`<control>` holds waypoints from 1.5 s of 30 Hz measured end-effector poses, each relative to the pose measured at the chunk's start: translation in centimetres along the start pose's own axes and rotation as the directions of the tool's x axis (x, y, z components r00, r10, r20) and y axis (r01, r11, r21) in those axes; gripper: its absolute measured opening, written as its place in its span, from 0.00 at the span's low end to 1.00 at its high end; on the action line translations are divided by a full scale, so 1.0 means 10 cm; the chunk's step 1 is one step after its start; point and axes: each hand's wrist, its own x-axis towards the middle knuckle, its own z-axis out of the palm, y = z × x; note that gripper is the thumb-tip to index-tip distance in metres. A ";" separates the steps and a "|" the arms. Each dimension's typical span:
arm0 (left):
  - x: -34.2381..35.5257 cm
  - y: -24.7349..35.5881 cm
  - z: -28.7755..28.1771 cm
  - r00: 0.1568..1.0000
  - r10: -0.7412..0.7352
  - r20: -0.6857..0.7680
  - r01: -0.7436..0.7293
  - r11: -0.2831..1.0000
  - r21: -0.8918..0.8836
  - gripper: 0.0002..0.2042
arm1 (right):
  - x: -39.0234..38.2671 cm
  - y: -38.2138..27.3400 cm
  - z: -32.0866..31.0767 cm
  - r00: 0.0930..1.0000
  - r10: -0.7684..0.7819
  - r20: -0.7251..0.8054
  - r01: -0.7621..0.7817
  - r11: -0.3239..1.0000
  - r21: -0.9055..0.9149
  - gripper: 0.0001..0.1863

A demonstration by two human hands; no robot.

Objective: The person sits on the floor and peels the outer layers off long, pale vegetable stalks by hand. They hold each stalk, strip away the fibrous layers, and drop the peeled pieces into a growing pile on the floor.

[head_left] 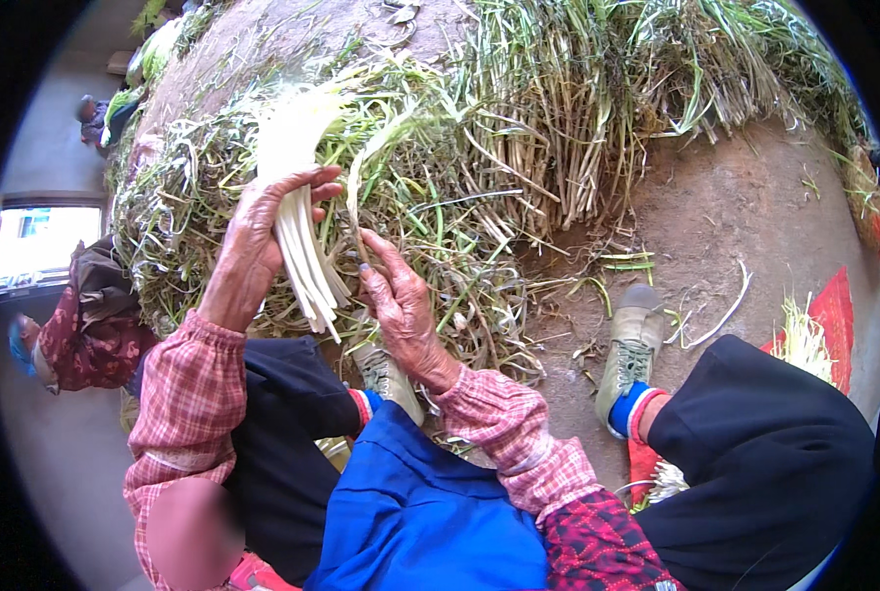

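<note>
My left hand [268, 222] is wrapped round a bunch of pale stalks [310, 258], whose white ends point down toward my lap. Their upper part is washed out by bright light. Just to the right, my right hand [398, 307] pinches the lower end of a single thin stalk [355, 192], pale above and brownish near the fingers. Both hands are above a loose heap of stripped leaves and dry stems [420, 212] on the floor in front of me. The exact plant kind does not show.
Long unsorted stalks [578, 128] lie in a thick row beyond the heap. Right of my shoe [632, 340] are cut scraps and a red cloth [834, 330] bearing pale stalks [805, 343]. A blue cloth [415, 512] covers my lap. Another person [90, 330] sits at the left.
</note>
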 end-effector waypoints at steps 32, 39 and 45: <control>-0.20 -0.37 0.29 0.986 0.154 -0.068 -0.123 0.936 0.329 0.13 | 0.52 0.17 -0.23 0.968 0.234 -0.096 -0.117 0.751 0.650 0.06; -0.10 -0.29 0.33 0.996 0.086 -0.027 -0.081 0.986 0.146 0.09 | 0.48 0.28 -0.17 0.976 0.216 -0.037 -0.048 0.377 0.925 0.07; 0.03 -0.20 0.21 0.983 0.166 -0.078 -0.160 0.983 0.085 0.05 | 0.35 0.16 -0.13 0.989 0.146 0.017 -0.090 0.511 0.855 0.09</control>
